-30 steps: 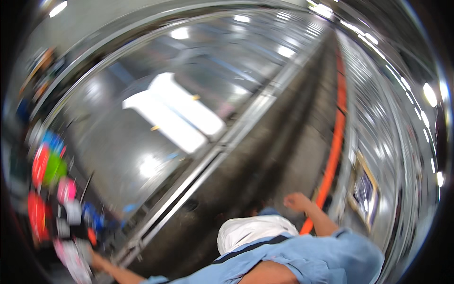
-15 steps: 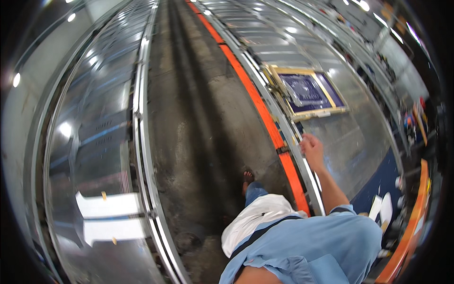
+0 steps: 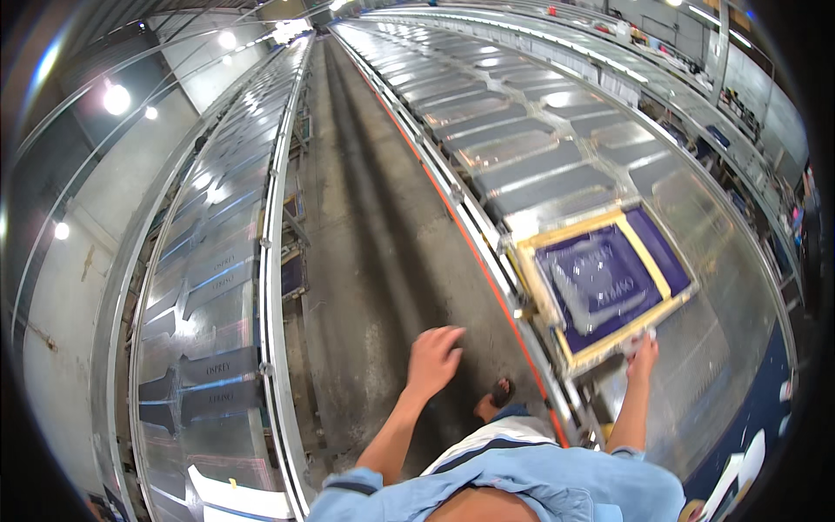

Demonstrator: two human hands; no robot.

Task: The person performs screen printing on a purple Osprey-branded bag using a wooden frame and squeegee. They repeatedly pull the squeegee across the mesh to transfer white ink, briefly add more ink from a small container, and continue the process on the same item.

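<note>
My right hand (image 3: pixel 642 357) has its fingers closed on a small pale fitting (image 3: pixel 644 337) at the lower edge of a wood-coloured screen frame (image 3: pixel 674 300). The frame has purple mesh and a wet grey patch inside, and lies on the metal printing table (image 3: pixel 713 365) at my right. My left hand (image 3: pixel 435 357) is raised over the aisle (image 3: pixel 348 261), empty, with its fingers loosely bent and apart.
A second long table (image 3: pixel 209 331) runs along the left, with grey cut panels and a white sheet (image 3: pixel 235 505). An orange strip (image 3: pixel 487 287) edges the right table beside rails (image 3: pixel 278 217). Hanging bulbs (image 3: pixel 117 100) light the left wall.
The view has swung round along the aisle. My left hand has come forward over the aisle. My right hand has moved to the frame and closed on its lower edge fitting.
</note>
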